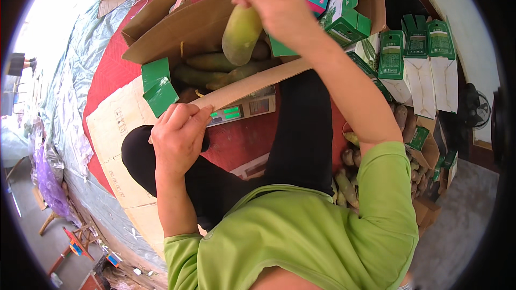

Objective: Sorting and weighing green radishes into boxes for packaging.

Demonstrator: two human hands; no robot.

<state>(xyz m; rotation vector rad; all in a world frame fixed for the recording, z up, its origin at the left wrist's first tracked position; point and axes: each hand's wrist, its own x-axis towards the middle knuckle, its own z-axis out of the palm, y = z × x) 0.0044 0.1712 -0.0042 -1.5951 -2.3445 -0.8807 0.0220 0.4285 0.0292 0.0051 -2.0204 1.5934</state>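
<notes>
My right hand (269, 1) is raised over an open cardboard box, closed round the upper end of a plump green radish (242, 35) that hangs down above the opening. Inside the box lie several more long green radishes (207, 63), partly hidden by the near flap. My left hand (179, 131) pinches the near flap (252, 84) of the box at its left end. Under that flap a digital scale (231, 113) with lit green displays shows its front; the box seems to stand on it. A green side flap (160, 87) sticks out left.
My legs in black (298, 134) lie on either side of the scale. Green-and-white boxes (391, 56) stand at the right, with an open carton (357, 13) beyond. Loose radishes (346, 188) are heaped by my right side. Flattened cardboard (115, 129) covers the red mat on the left.
</notes>
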